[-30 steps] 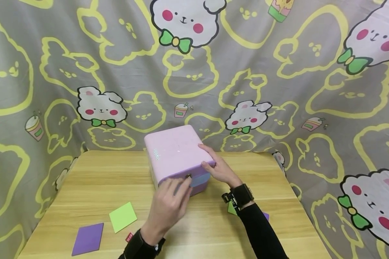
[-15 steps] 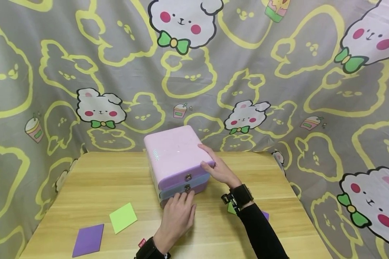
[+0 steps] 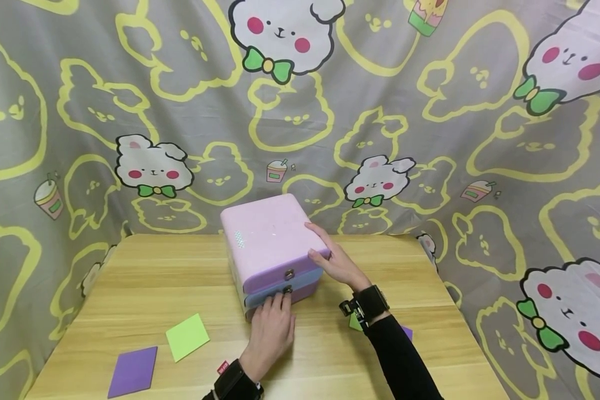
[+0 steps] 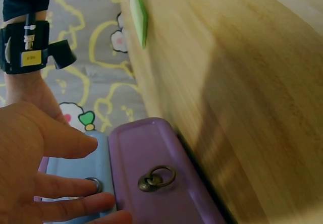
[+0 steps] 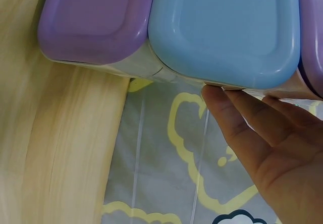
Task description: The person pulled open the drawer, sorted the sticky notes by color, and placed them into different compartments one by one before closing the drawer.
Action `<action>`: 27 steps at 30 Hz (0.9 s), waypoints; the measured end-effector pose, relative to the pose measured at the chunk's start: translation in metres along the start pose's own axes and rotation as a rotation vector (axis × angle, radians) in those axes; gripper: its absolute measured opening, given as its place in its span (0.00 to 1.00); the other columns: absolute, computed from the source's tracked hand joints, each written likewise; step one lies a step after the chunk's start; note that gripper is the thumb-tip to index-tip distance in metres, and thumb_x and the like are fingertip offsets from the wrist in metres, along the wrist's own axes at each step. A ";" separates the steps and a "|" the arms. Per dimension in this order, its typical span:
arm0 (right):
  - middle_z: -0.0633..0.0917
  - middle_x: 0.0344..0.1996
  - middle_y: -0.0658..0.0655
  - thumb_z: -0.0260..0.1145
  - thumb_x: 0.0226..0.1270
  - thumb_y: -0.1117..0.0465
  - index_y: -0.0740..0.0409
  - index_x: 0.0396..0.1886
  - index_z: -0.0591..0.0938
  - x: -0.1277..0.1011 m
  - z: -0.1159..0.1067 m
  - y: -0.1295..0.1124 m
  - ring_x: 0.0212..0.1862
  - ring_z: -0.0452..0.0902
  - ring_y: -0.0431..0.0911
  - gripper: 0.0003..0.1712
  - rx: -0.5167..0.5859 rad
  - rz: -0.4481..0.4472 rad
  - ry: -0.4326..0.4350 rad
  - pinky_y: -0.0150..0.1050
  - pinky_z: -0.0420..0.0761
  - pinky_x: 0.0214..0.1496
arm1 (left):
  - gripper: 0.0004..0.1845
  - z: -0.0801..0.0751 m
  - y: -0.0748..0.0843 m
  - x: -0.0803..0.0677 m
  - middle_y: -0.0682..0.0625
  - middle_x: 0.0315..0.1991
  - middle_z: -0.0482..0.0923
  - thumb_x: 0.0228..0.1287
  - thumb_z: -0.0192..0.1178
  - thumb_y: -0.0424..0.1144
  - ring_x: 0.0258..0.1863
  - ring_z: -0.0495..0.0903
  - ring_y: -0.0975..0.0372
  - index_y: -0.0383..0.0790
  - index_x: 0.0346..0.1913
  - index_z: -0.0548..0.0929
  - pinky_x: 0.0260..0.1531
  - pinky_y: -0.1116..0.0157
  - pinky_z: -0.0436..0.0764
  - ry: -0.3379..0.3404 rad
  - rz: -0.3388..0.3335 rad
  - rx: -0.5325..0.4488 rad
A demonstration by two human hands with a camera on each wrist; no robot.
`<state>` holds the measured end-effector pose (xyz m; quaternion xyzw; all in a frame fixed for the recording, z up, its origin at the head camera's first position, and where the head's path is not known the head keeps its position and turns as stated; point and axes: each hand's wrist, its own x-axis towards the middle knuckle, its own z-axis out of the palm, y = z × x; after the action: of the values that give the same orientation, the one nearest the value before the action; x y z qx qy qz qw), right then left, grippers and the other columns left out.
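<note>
Unlabelled, drawer box (image 3: 272, 244): left hand (image 3: 272, 328) pinches blue drawer's knob (image 3: 287, 289), right hand (image 3: 337, 261) flat.

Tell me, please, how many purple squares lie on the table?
2: one purple square near the front left corner, another purple square mostly hidden behind the right forearm. More may be hidden.

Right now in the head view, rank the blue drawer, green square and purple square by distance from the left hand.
1. Blue drawer: touched by the left hand, just ahead.
2. Green square: on the table, to its left.
3. Purple square: farthest left, near the front edge.
</note>
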<state>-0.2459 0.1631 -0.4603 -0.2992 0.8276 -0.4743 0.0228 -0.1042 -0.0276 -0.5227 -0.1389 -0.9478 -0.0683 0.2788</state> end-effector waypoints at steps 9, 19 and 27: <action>0.58 0.82 0.52 0.57 0.74 0.36 0.24 0.79 0.55 0.000 0.001 0.002 0.79 0.58 0.61 0.38 0.005 0.012 0.003 0.70 0.64 0.74 | 0.16 0.004 0.003 0.004 0.46 0.33 0.83 0.53 0.69 0.35 0.27 0.79 0.57 0.35 0.45 0.80 0.21 0.63 0.78 0.046 0.005 0.019; 0.58 0.82 0.51 0.58 0.73 0.36 0.23 0.78 0.55 0.000 0.001 0.002 0.79 0.59 0.60 0.38 0.023 0.016 -0.002 0.69 0.64 0.75 | 0.16 0.006 0.007 0.009 0.50 0.22 0.78 0.44 0.68 0.25 0.21 0.75 0.58 0.37 0.36 0.75 0.18 0.64 0.67 0.106 -0.019 0.051; 0.58 0.82 0.53 0.58 0.74 0.37 0.25 0.79 0.55 -0.001 0.001 0.000 0.79 0.59 0.61 0.38 0.022 0.007 -0.002 0.69 0.65 0.74 | 0.11 0.005 0.005 0.011 0.51 0.19 0.76 0.49 0.63 0.24 0.18 0.73 0.59 0.38 0.34 0.74 0.15 0.66 0.60 0.182 0.006 0.045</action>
<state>-0.2451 0.1632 -0.4610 -0.2968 0.8234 -0.4829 0.0286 -0.1139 -0.0191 -0.5202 -0.1286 -0.9194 -0.0583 0.3671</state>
